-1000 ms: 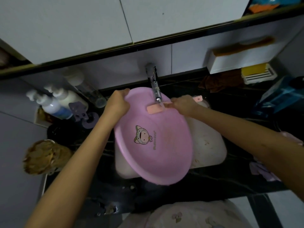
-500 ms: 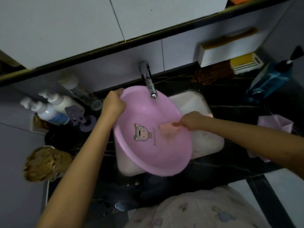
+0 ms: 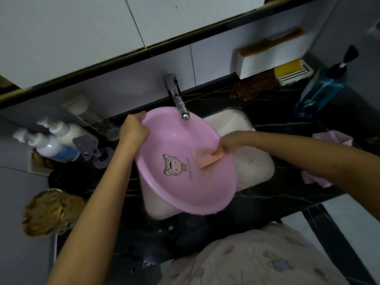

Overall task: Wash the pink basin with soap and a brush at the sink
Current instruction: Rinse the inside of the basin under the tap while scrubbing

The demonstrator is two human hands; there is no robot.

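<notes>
White rectangular sink [image 3: 255, 169] in black table [image 3: 287, 192]: round pink plastic basin [image 3: 174, 188] tilted over it, under chrome tap [image 3: 178, 100]. Left hand [image 3: 133, 130] clamps far-left rim. Right hand [image 3: 228, 141] grips flat salmon-pink brush [image 3: 207, 158] against basin's inner right wall, long axis pointing toward cartoon sticker [image 3: 172, 166].

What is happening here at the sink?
A person is washing a pink basin, held tilted over the white sink. The left hand grips its far rim; the right hand presses a salmon-coloured brush against the inside, beside the cartoon sticker. Water seems to run from the tap into the basin.
</notes>
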